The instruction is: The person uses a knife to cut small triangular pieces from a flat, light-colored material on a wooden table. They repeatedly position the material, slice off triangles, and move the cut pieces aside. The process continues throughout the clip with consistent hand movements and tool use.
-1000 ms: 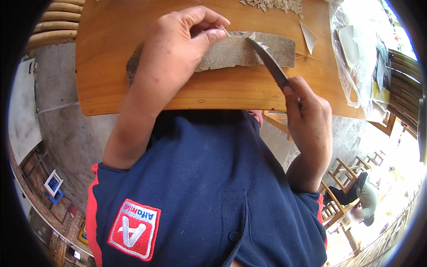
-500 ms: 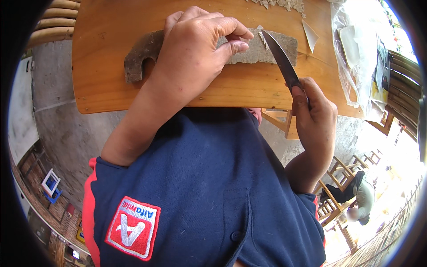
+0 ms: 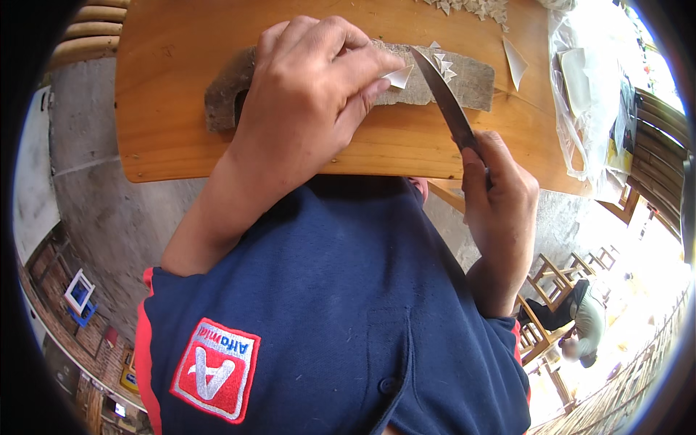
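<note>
knife [image 3: 451, 104]: 1 | board [image 3: 475, 81]: 1 | held piece [image 3: 400, 77]: 1 | table [image 3: 170, 109]: 1

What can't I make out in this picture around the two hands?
All in the head view:
- Middle of the grey board: hidden behind the left hand.
- Inner end of the white piece: covered by that hand's fingers.
- Most of the handle of the knife: wrapped in the right hand.
- Far side of the pile of white pieces: cut off by the top edge.
</note>
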Motion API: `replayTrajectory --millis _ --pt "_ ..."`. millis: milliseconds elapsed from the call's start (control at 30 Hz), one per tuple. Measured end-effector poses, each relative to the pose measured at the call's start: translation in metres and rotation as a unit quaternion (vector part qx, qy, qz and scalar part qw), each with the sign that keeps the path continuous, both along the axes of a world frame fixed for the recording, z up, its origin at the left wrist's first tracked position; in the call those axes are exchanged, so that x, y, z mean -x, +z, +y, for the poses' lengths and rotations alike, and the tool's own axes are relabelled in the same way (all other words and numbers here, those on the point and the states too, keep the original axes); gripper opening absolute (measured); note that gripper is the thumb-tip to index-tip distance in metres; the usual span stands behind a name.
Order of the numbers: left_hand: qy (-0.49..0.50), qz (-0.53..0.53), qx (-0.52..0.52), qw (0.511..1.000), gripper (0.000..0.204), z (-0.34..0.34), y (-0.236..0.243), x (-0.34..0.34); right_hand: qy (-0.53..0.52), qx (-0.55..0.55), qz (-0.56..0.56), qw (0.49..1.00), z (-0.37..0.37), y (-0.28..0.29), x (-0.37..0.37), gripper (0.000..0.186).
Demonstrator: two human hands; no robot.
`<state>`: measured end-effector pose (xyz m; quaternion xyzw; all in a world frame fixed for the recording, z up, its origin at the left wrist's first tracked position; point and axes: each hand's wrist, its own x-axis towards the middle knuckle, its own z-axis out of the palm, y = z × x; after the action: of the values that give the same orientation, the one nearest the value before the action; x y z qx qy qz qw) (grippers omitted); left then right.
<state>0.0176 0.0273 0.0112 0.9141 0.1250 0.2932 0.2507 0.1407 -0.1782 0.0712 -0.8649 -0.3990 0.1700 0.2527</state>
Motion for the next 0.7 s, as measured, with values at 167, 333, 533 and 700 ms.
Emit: replayTrajectory --millis 167,333,533,700 --pt "-0.007 0.019 -0.017 1.0 0.026 -0.01 -0.002 0.012 0.013 0.021 0.012 1.0 0.006 0.001 0.012 0.01" --pt "0.002 0.027 -0.038 0.999 0.026 -0.012 -0.005 0.013 0.012 0.043 0.013 0.999 0.01 -0.002 0.018 0.009" --pt "0.007 0.026 -0.044 0.999 0.026 -0.013 -0.007 0.013 0.008 0.041 0.009 0.999 0.013 -0.003 0.024 0.009" --pt "0.018 0.018 -0.048 0.999 0.024 -0.015 -0.009 0.011 0.014 0.081 -0.032 0.996 0.017 -0.004 0.03 0.013"
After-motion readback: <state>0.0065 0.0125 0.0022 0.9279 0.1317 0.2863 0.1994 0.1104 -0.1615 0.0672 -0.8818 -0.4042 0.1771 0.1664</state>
